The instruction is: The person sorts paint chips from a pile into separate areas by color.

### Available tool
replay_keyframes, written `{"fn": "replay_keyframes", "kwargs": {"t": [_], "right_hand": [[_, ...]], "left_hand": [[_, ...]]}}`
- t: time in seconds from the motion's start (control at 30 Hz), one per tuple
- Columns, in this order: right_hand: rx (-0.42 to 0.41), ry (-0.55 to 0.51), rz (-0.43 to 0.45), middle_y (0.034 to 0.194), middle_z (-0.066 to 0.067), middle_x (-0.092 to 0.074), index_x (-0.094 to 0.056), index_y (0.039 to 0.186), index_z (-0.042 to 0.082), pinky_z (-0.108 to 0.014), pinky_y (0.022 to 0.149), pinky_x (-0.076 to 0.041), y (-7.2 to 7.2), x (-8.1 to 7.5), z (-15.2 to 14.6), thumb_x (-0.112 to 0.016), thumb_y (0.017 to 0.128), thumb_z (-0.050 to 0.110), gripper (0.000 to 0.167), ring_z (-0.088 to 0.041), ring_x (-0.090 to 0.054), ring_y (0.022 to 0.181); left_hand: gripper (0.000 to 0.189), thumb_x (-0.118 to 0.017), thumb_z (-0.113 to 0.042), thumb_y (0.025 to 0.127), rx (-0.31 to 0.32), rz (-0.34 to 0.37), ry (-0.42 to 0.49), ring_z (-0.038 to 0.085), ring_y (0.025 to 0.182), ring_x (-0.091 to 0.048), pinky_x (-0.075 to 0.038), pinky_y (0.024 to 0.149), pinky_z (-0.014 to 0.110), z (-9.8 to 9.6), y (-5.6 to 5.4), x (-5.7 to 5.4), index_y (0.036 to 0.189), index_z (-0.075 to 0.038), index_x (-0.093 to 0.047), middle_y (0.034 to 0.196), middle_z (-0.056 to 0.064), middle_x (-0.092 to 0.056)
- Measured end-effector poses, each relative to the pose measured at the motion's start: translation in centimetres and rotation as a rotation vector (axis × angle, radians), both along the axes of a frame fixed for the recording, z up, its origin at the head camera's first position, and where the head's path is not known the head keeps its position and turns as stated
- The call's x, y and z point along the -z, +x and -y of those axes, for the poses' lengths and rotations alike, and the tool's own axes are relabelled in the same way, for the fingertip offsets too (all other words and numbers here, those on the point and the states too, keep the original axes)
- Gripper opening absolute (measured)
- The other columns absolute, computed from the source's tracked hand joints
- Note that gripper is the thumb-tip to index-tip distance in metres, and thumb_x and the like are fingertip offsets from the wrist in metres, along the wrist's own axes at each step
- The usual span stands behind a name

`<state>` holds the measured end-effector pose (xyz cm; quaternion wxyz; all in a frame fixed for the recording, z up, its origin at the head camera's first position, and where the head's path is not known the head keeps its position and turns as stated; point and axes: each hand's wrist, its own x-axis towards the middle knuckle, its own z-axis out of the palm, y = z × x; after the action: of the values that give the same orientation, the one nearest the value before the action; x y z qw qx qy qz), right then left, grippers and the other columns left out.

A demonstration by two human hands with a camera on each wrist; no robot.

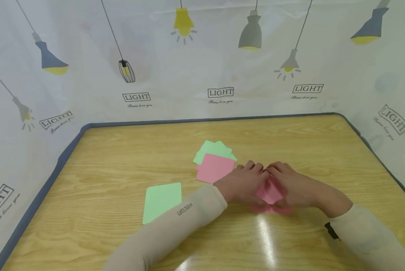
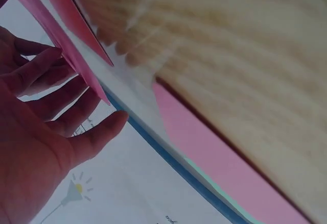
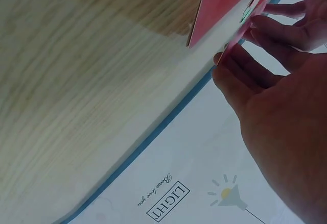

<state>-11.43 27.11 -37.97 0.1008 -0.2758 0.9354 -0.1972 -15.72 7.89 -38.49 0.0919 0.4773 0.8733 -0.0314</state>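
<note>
Left hand (image 1: pixel 246 183) and right hand (image 1: pixel 298 187) meet above the right half of the table (image 1: pixel 97 177), wrists angled inward. Fingers of both are bent round a tilted pink card (image 1: pixel 270 192), gripping it between them; one left finger stands clear. Thumb contact cannot be confirmed. Second pink card (image 2: pixel 76 20) slants just beside it. Pile of cards (image 1: pixel 216 166), pink uppermost, lies beside the left hand; green card (image 1: pixel 163 198) lies near the left sleeve (image 1: pixel 178 222).
</note>
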Motion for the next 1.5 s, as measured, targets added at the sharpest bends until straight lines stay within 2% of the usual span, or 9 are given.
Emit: {"fn": "replay_keyframes", "kwargs": {"t": [0.13,0.3,0.5,0.67,0.93,1.1,1.23,1.33,1.5], "right_hand": [[-0.023,-0.025,-0.009,0.132,-0.011,-0.044,-0.048,0.134,0.003,-0.048,0.092,-0.046,0.2,0.1,-0.1,-0.087,0.066,0.029,0.082,-0.030,-0.043,0.119],[-0.041,-0.027,-0.023,0.128,-0.013,-0.046,-0.051,0.130,0.002,-0.048,0.089,-0.047,0.2,0.4,-0.1,-0.089,0.061,0.025,0.082,-0.031,-0.047,0.114],[-0.064,-0.014,-0.020,0.131,-0.017,-0.043,-0.048,0.133,-0.003,-0.053,0.095,-0.044,0.5,0.8,-0.4,-0.090,0.064,0.023,0.085,-0.037,-0.044,0.119],[-0.058,-0.004,0.000,0.134,-0.017,-0.041,-0.046,0.135,-0.003,-0.054,0.096,-0.043,0.4,0.9,-0.5,-0.088,0.065,0.025,0.086,-0.037,-0.042,0.121],[-0.044,0.020,0.039,0.134,-0.016,-0.040,-0.049,0.131,-0.002,-0.053,0.094,-0.044,0.3,0.5,-0.2,-0.087,0.069,0.029,0.079,-0.036,-0.042,0.120],[-0.012,0.032,0.075,0.127,-0.012,-0.043,-0.055,0.123,0.004,-0.049,0.088,-0.047,-0.2,-0.3,0.8,-0.084,0.075,0.037,0.065,-0.031,-0.046,0.113],[0.020,0.059,0.089,0.127,-0.013,-0.045,-0.055,0.125,0.001,-0.051,0.090,-0.046,-0.8,-0.7,1.8,-0.075,0.083,0.045,0.065,-0.034,-0.047,0.114],[0.024,0.059,0.041,0.125,-0.015,-0.047,-0.053,0.128,-0.003,-0.050,0.090,-0.047,-1.5,-0.9,2.8,-0.068,0.089,0.045,0.063,-0.035,-0.050,0.112],[0.020,0.086,-0.049,0.122,-0.016,-0.050,-0.053,0.127,-0.005,-0.046,0.084,-0.049,-2.7,-1.3,5.0,-0.063,0.094,0.034,0.052,-0.033,-0.052,0.107]], "left_hand": [[0.085,-0.056,-0.077,0.080,-0.015,-0.017,-0.029,0.017,0.117,-0.037,-0.039,0.095,0.036,-0.2,0.6,0.0,0.146,-0.026,-0.041,0.130,-0.005,-0.043],[0.088,-0.055,-0.078,0.079,-0.024,-0.029,-0.059,0.017,0.118,-0.037,-0.039,0.098,0.036,-0.4,1.1,0.3,0.147,-0.025,-0.038,0.131,-0.005,-0.041],[0.089,-0.052,-0.081,0.079,0.004,-0.047,-0.063,0.016,0.123,-0.036,-0.039,0.100,0.037,-0.5,1.2,0.8,0.147,-0.025,-0.039,0.134,-0.005,-0.042],[0.082,-0.055,-0.075,0.082,0.017,-0.061,-0.067,0.016,0.126,-0.036,-0.039,0.100,0.036,-0.2,1.0,0.5,0.146,-0.025,-0.041,0.138,-0.006,-0.041],[0.066,-0.062,-0.061,0.087,0.010,-0.047,-0.044,0.017,0.130,-0.035,-0.038,0.102,0.034,0.9,0.0,-0.3,0.140,-0.023,-0.049,0.141,-0.004,-0.041],[0.059,-0.066,-0.056,0.087,-0.010,-0.055,0.009,0.017,0.130,-0.036,-0.039,0.101,0.032,2.8,-1.2,-0.8,0.133,-0.020,-0.055,0.140,-0.002,-0.044],[0.057,-0.068,-0.050,0.088,-0.004,-0.024,0.058,0.018,0.128,-0.037,-0.039,0.100,0.029,4.5,-2.2,-0.7,0.133,-0.017,-0.055,0.139,-0.001,-0.045],[0.056,-0.069,-0.046,0.089,-0.005,0.013,0.095,0.018,0.127,-0.039,-0.038,0.100,0.027,5.7,-2.9,-0.6,0.132,-0.014,-0.055,0.137,0.000,-0.045],[0.057,-0.070,-0.048,0.087,-0.031,0.069,0.139,0.020,0.126,-0.040,-0.039,0.100,0.030,7.7,-3.9,-0.5,0.133,-0.017,-0.056,0.134,-0.001,-0.047]]}}
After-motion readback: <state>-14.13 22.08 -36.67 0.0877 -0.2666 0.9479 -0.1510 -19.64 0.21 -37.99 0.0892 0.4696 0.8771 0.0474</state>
